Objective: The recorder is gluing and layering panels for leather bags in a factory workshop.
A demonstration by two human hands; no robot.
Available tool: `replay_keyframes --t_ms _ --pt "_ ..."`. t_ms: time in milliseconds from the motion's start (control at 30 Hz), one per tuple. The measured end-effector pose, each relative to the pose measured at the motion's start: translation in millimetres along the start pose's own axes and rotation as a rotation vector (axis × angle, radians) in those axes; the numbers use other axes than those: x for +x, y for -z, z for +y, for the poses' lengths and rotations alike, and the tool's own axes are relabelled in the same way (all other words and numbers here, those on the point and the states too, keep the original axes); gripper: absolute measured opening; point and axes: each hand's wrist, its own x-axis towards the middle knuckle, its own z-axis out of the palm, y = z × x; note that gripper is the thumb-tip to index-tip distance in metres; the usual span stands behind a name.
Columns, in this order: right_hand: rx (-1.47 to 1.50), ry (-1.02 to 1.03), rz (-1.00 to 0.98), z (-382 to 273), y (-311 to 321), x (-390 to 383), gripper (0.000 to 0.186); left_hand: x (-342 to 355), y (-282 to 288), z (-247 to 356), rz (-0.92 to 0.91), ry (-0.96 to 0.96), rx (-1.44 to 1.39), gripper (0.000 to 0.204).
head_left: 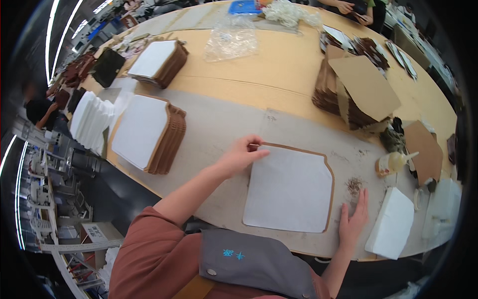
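left hand curled, i pinch one corner of a brown-edged white panel lying between my hands; my right hand has straight fingers, holding nothing, near brown bits.

A workshop — stacks of brown-edged panels left of the left hand, a nozzled bottle beyond the right hand, a co-worker's hands farther off — all along one big worktable.
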Motion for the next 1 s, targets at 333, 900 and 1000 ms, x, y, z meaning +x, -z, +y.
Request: replay_keyframes --t_ms 333,900,1000 --pt "0.318 0.020 -0.004 -17 7 10 0.067 -39 -30 23 0.094 -0.127 -0.596 0.025" --pt "1.453 -0.284 -0.099 -106 27 8 0.014 -103 5 69 0.172 -0.377 -0.627 0.011" --pt "1.465 -0.280 -0.108 -109 28 2 0.014 -111 10 76 0.201 -0.407 -0.619 0.011"
